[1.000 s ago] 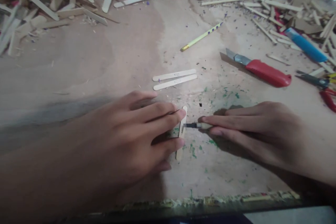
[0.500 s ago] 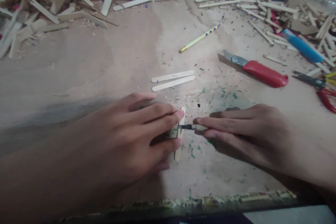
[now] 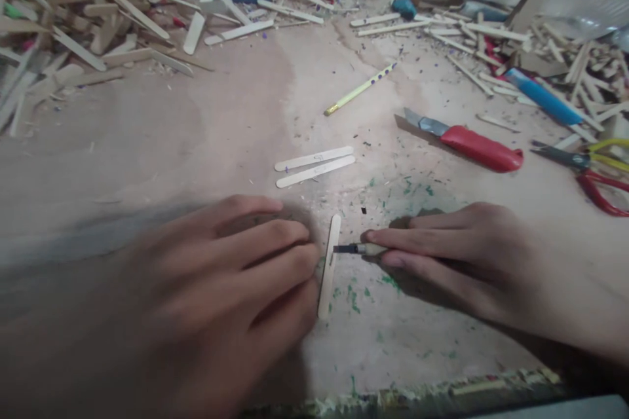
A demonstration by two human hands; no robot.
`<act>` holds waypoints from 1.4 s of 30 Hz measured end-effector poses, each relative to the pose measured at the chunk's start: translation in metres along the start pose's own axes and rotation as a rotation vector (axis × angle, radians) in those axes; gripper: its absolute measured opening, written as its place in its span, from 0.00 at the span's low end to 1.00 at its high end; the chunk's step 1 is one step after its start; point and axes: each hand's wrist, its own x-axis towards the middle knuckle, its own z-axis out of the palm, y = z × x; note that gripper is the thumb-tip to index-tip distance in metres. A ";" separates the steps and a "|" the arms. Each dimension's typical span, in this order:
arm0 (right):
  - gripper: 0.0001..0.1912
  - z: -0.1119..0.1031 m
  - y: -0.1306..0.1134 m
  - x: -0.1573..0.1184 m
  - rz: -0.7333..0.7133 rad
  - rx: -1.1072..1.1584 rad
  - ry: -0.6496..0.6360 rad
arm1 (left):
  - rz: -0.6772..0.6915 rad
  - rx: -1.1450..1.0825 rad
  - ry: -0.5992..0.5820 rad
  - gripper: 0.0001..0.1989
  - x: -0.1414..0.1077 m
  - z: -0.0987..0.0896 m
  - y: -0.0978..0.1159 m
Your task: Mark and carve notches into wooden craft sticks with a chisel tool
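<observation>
A popsicle stick (image 3: pixel 329 268) lies nearly upright in the view on the wooden table, with a small nick or raised sliver near its middle. My right hand (image 3: pixel 457 255) pinches a small craft knife (image 3: pixel 366 249) with a dark blade and a pale handle. The blade tip touches or almost touches the stick's right side. Just left of the stick, my left hand (image 3: pixel 246 275) hovers or rests with fingers extended and loosely together, holding nothing; its fingertips are blurred. Two more popsicle sticks (image 3: pixel 315 165) with faint marks lie side by side beyond.
A red utility knife (image 3: pixel 481 147), scissors (image 3: pixel 604 177), a blue-handled cutter (image 3: pixel 543 97) and a yellow pencil (image 3: pixel 360 90) lie farther back. Piles of loose sticks (image 3: pixel 98 6) fill both back corners. Green shavings dot the table (image 3: pixel 162 124), whose rough front edge (image 3: pixel 442 389) runs below.
My left fingertips have come off the popsicle stick and drawn back left. The knife stays in my right hand at the stick's middle. The whole view has shifted slightly.
</observation>
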 end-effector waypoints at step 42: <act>0.14 -0.001 0.007 -0.005 -0.215 -0.212 0.027 | -0.017 0.202 0.051 0.24 0.004 0.009 -0.006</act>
